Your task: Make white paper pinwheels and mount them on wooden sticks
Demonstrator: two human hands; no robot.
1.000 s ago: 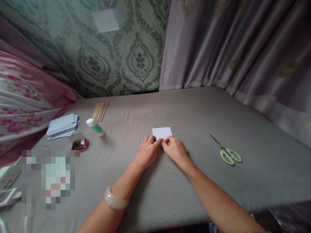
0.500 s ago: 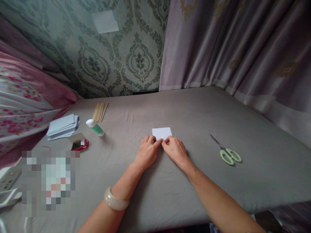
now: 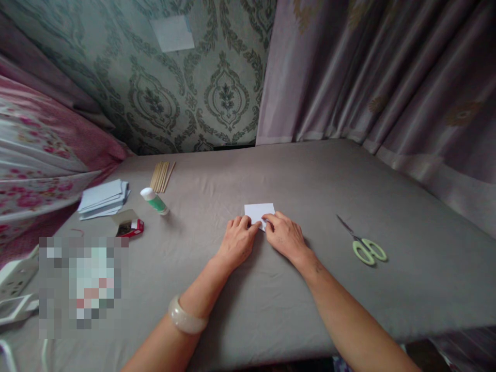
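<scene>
A small white piece of paper [image 3: 258,211] lies in the middle of the grey-covered table. At its near left edge is my left hand [image 3: 238,237], fingers closed, thumb pressed on the paper; a pale bangle circles that wrist. My right hand [image 3: 284,235] has its fingers closed in a pinch at the paper's right side. A little of the near edge shows between the two thumbs. The fingers hide the paper's lower corners. Off to the right, a pair of scissors [image 3: 364,245] with light green handles lies apart from both hands.
On the left stand a glue stick [image 3: 155,201] and several wooden sticks [image 3: 160,176] lying side by side. Nearer are a stack of papers [image 3: 103,199], a small open red box [image 3: 130,228] and a white power strip [image 3: 17,276]. A blurred patch covers something at lower left.
My right hand has shifted slightly right and its fingertips now lie further over the paper. My left hand stays nearly in place. The whole view has moved a little.
</scene>
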